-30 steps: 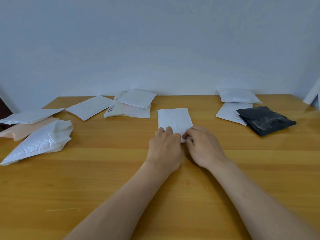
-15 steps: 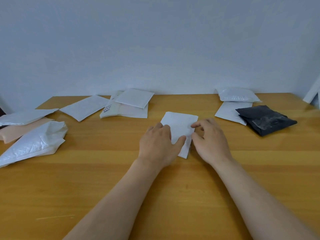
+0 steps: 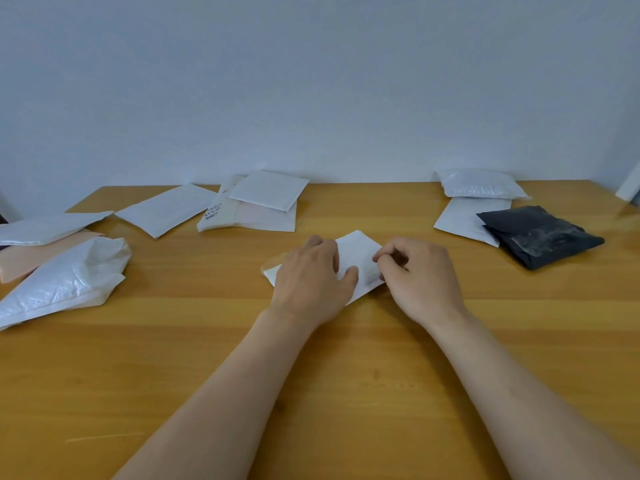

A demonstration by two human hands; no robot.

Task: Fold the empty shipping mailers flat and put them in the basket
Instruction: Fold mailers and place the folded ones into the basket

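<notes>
While the small white mailer [image 3: 358, 249] lay corner-on at the centre of the bench [image 3: 363, 375], the left hand [image 3: 308, 282] rested palm-down over its left half, loosely bent and pressing, thumb stretched across the paper. The right hand [image 3: 420, 277] sat at the mailer's right edge, fingers [image 3: 381, 258] curled, tips pinching that edge. Black mailer [image 3: 540, 237] lay far right, overlapping a flat white mailer [image 3: 460, 220]. Crumpled white mailer [image 3: 69, 278] lay far left, touching a peach mailer [image 3: 27, 258].
</notes>
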